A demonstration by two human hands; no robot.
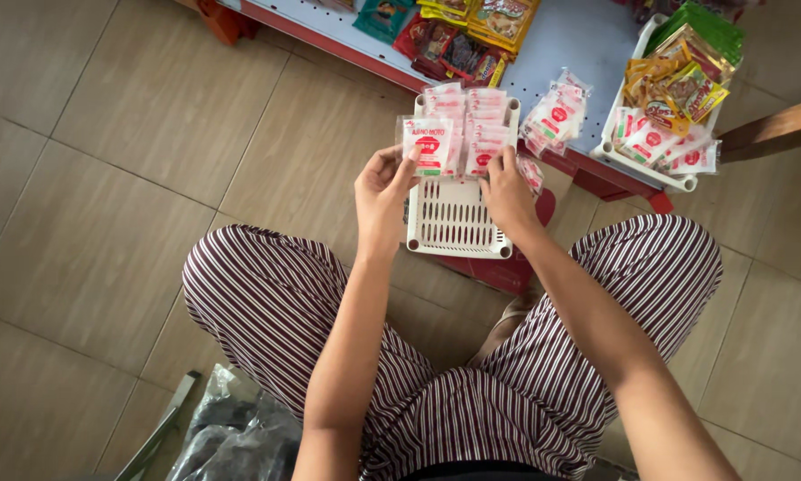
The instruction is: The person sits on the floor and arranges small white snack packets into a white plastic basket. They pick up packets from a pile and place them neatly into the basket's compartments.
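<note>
Your left hand has its grip clenched on a small white sachet with a red mark, thumb and fingertips pinching the lower edge so it stands upright at the near left corner of the white slotted tray. Your right hand rests its fingers on the row of matching sachets packed on edge in the far half of that tray; whether its grip is closed on one of them, you cannot tell. The near half of the tray shows its bare slotted bottom. The tray sits at the edge of a low red-rimmed shelf above the tiled floor, between your knees in striped trousers. Just beyond it lies a loose heap of the same sachets, and to the right a second white tray holds more sachets and yellow-green packets. Darker packets lie further back.
</note>
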